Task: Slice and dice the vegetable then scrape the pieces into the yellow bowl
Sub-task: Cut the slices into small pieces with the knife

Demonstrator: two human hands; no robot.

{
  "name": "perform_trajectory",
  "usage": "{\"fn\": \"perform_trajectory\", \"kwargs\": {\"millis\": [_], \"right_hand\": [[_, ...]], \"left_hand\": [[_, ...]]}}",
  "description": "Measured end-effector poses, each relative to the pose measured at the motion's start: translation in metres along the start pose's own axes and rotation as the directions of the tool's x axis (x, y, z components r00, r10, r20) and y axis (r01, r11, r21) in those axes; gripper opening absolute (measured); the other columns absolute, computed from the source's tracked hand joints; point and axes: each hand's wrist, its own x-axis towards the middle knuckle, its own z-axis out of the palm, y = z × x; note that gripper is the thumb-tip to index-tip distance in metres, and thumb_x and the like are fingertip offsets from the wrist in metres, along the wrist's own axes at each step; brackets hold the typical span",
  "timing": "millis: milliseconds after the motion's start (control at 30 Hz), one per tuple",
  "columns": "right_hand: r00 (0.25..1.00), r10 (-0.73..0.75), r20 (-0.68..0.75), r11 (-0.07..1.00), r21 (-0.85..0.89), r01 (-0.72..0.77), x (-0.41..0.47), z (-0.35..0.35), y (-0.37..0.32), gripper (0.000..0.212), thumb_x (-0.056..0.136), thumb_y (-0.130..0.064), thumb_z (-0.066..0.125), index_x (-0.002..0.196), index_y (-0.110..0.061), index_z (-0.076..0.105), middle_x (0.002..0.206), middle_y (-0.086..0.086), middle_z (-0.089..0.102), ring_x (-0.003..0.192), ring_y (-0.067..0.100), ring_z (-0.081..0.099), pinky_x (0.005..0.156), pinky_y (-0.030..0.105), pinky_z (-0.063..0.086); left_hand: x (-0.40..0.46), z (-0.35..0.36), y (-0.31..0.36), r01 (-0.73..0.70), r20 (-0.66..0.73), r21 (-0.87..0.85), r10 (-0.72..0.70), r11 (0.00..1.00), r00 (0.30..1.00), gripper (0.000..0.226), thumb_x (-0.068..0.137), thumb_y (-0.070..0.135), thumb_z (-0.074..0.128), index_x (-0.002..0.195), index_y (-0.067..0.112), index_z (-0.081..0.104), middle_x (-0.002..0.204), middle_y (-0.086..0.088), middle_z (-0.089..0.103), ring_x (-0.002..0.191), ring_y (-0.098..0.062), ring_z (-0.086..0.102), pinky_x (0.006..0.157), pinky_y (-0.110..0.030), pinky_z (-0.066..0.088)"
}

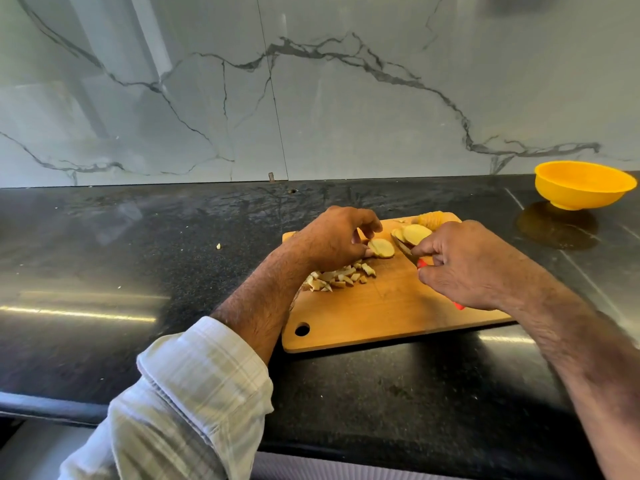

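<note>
A wooden cutting board (381, 317) lies on the black counter. On it, my left hand (332, 237) pinches a round potato slice (381, 247) lying flat. A pile of diced pieces (337, 277) sits just under that wrist. My right hand (464, 265) grips a red-handled knife (405, 249), its blade pointing up-left between the held slice and several more slices (414, 233). An uncut potato end (433, 218) rests at the board's far edge. The yellow bowl (581, 185) stands at the far right near the wall.
A marble backsplash rises behind the counter. A small potato scrap (218, 246) lies on the counter left of the board. The counter's front edge (52, 403) runs along the lower left.
</note>
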Motion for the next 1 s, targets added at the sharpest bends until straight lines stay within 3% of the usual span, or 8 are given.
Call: {"fn": "perform_trajectory", "kwargs": {"millis": [67, 200, 367, 467, 667, 800, 1000], "right_hand": [[1.0, -0.001, -0.001, 1.0, -0.006, 0.001, 0.0, -0.001, 0.001, 0.029, 0.093, -0.026, 0.066, 0.12, -0.028, 0.075, 0.057, -0.007, 0.065, 0.053, 0.008, 0.066, 0.055, 0.024, 0.054], [0.999, -0.024, 0.044, 1.0, -0.016, 0.025, 0.002, 0.003, 0.004, 0.033, 0.094, -0.03, 0.067, 0.127, -0.028, 0.072, 0.094, -0.004, 0.075, 0.085, 0.012, 0.071, 0.078, 0.035, 0.063], [0.998, -0.019, 0.064, 0.994, -0.106, 0.026, 0.004, 0.005, 0.004, 0.039, 0.1, -0.036, 0.062, 0.138, -0.034, 0.063, 0.11, -0.006, 0.068, 0.099, 0.016, 0.064, 0.077, 0.026, 0.053], [0.997, 0.005, 0.076, 0.993, -0.12, 0.004, 0.006, 0.006, 0.005, 0.044, 0.101, -0.039, 0.061, 0.145, -0.039, 0.056, 0.129, -0.001, 0.065, 0.111, 0.018, 0.062, 0.088, 0.029, 0.054], [0.999, 0.011, -0.032, 0.998, -0.066, -0.013, 0.009, 0.005, 0.013, 0.034, 0.097, -0.04, 0.066, 0.128, -0.029, 0.07, 0.077, -0.009, 0.06, 0.075, 0.012, 0.062, 0.066, 0.029, 0.053], [0.999, 0.02, 0.037, 0.998, -0.059, -0.018, 0.01, 0.007, 0.014, 0.046, 0.092, -0.046, 0.07, 0.135, -0.031, 0.065, 0.078, -0.011, 0.057, 0.08, 0.012, 0.064, 0.078, 0.034, 0.059], [0.998, 0.013, 0.057, 0.997, -0.071, -0.009, 0.011, 0.005, 0.013, 0.051, 0.092, -0.046, 0.072, 0.138, -0.027, 0.062, 0.077, -0.009, 0.064, 0.077, 0.009, 0.064, 0.073, 0.031, 0.058]], "left_hand": [[0.001, 0.0, 0.001, 0.0, -0.005, 0.0, 0.0, 1.0, 1.0, 0.04, 0.094, 0.022, 0.078, 0.131, 0.025, 0.066, 0.12, 0.01, 0.068, 0.101, -0.006, 0.066, 0.093, -0.032, 0.056], [0.0, 0.001, 0.002, 0.009, -0.022, 0.01, -0.008, 1.0, 1.0, 0.035, 0.093, 0.027, 0.079, 0.126, 0.024, 0.069, 0.112, 0.011, 0.069, 0.096, -0.006, 0.066, 0.089, -0.032, 0.058], [-0.003, -0.002, 0.005, 0.007, -0.033, 0.055, -0.005, 0.998, 0.999, 0.035, 0.091, 0.034, 0.082, 0.123, 0.026, 0.071, 0.099, 0.013, 0.07, 0.092, -0.006, 0.065, 0.086, -0.033, 0.059], [-0.004, -0.003, 0.007, 0.007, -0.031, 0.092, -0.005, 0.996, 1.0, 0.038, 0.091, 0.038, 0.081, 0.126, 0.026, 0.07, 0.097, 0.015, 0.068, 0.093, -0.006, 0.064, 0.088, -0.034, 0.058], [-0.001, 0.003, 0.008, -0.033, 0.023, 0.088, 0.031, 0.996, 0.999, 0.045, 0.097, 0.033, 0.074, 0.14, 0.03, 0.06, 0.139, 0.008, 0.061, 0.124, -0.009, 0.056, 0.101, -0.03, 0.045], [0.001, 0.004, 0.008, -0.039, 0.046, 0.109, 0.034, 0.993, 0.998, 0.036, 0.098, 0.033, 0.072, 0.133, 0.03, 0.065, 0.133, 0.009, 0.064, 0.121, -0.009, 0.058, 0.102, -0.033, 0.048], [0.003, 0.011, 0.013, -0.027, -0.017, 0.169, 0.031, 0.985, 0.999, 0.026, 0.097, 0.045, 0.071, 0.118, 0.03, 0.071, 0.117, 0.01, 0.06, 0.104, -0.009, 0.057, 0.089, -0.032, 0.054]]}}
